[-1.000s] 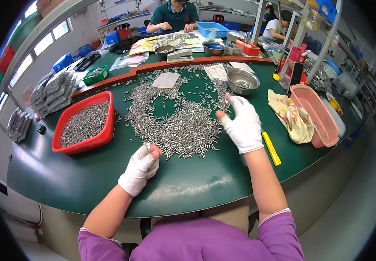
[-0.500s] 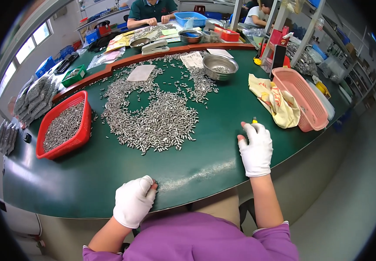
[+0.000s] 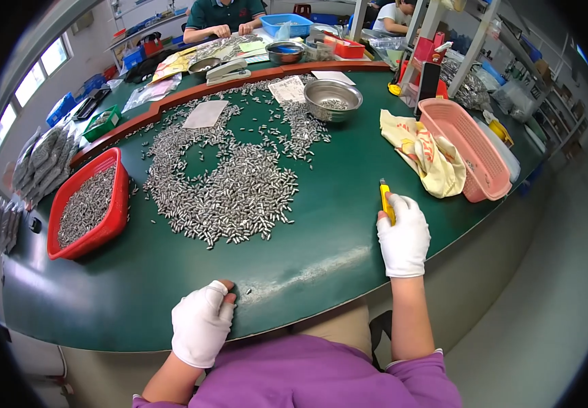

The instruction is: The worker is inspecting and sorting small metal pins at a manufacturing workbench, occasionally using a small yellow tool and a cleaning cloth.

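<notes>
Yellow and slim, the utility knife (image 3: pixel 385 198) is gripped in the right hand (image 3: pixel 405 239), its tip pointing away from the body, over the right part of the green counter (image 3: pixel 328 224). That white-gloved hand is closed around it, thumb and forefinger bare at the ends. Near the counter's front edge, the left hand (image 3: pixel 200 326) has its fingers curled; whether it holds anything, I cannot tell. One small metal piece (image 3: pixel 248 292) lies just beside its fingertips. Beyond, a broad pile of metal pieces (image 3: pixel 243 194) spreads across the middle, with a steel bowl (image 3: pixel 335 113) at its far right. Left of the pile stands a red basket (image 3: pixel 115 221) filled with similar pieces; on the right, a cream cloth (image 3: pixel 422 155) drapes against a pink basket (image 3: pixel 474 146).
</notes>
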Tool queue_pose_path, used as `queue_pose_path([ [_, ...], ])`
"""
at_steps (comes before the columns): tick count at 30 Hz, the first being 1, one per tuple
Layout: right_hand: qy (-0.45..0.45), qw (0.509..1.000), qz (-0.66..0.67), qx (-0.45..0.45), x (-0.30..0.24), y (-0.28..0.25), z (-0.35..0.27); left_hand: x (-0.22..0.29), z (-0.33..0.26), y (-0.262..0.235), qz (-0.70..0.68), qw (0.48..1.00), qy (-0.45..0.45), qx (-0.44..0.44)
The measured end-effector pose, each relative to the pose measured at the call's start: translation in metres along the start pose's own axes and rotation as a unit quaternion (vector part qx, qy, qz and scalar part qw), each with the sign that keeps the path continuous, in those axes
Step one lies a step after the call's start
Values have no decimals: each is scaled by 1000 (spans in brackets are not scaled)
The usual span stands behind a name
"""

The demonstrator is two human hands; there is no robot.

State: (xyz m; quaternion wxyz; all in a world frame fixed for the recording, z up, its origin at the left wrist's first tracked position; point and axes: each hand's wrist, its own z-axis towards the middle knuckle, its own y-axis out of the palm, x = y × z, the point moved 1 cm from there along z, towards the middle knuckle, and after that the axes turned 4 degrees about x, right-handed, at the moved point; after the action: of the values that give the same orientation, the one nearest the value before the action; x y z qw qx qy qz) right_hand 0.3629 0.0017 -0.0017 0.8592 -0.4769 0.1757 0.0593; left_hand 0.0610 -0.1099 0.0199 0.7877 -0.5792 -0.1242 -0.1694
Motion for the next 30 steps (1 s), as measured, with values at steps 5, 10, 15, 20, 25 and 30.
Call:
queue_pose_path([
  [5,-45,998,-35,8,3,0,-8,0,6,6,-15,1000,7,-9],
  [10,-27,1000,-9,2,6,-1,-7,3,10,6,-28,999,-15,-22],
  [15,47,922,385,-6,7,-7,-19,3,13,6,-44,998,-29,-20],
  [20,98,806,563,-154,-28,-33,-55,5,15,8,-78,996,-40,-27],
  [25,-96,862,429,-251,-43,-46,-84,5,14,6,-83,995,-58,-24],
  [30,-133,868,377,-294,-44,-50,-103,3,14,7,-95,995,-28,-21],
])
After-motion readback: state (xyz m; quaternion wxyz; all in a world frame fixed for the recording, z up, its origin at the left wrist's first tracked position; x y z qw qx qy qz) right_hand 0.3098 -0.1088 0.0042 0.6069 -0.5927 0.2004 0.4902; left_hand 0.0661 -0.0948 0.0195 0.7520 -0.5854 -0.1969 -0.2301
